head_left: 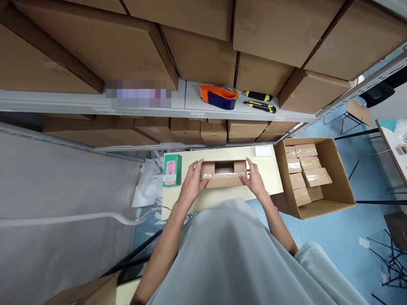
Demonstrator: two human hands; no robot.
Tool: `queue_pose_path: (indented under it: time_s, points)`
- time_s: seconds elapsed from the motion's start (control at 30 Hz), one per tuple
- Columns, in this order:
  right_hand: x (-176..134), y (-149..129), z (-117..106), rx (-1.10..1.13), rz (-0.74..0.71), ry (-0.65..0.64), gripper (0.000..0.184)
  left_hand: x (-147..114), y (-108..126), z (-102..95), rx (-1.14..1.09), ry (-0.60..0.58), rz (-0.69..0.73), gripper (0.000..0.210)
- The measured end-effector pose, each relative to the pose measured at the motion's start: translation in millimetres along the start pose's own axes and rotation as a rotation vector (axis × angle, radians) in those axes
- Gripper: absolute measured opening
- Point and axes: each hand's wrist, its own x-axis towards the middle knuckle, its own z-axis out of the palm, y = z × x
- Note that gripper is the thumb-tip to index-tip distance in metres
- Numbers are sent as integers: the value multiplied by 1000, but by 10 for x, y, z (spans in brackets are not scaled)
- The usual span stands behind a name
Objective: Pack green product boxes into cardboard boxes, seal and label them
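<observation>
Head view: what are the hands doing?

Gripping. The left hand (192, 182) clasps one end of a small cardboard carton (224, 181), the right hand (255, 181) the other, thumbs in front and fingers round the ends.

Where is the carton?

At the cream tabletop (269, 171), just in front of the person; I can't tell whether it rests there or is slightly raised. Its upper side shows a gap between two flaps — clear tape runs along the front one.

And around it?

A green box with a pink picture (171, 171) near the left hand. Right of the tabletop, a large open carton (340, 178) holds taped cartons (310, 163).

Farther off?

On the shelf (190, 91), an orange-and-blue tape dispenser (218, 98) beside two yellow-and-black utility knives (260, 96).
</observation>
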Motion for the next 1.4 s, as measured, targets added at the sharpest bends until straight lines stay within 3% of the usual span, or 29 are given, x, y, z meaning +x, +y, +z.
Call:
queue_pose_path:
  time_s: [0.1,0.17,0.33,0.43,0.7,1.03,1.4]
  points:
    - [-3,72,-15,11,-25,4,39,-57,-15,28,-4,-2,-50,50]
    - [-6,114,26,35,-29,-4,28,-80,-50,89,-66,-9,-95,39]
    - [30,132,231,246,52,14,28,4,-126,298,-295,44,-261,28]
    - [73,108,299,245,86,19,33,85,-96,390,-357,122,-314,26]
    - [112,137,314,183,60,44,37,111,46,495,-429,240,-328,30]
    - [37,225,324,190,51,-2,35,-166,10,608,-403,269,-360,33]
    - [390,210,322,221,4,24,40,110,-33,568,-419,314,-338,27]
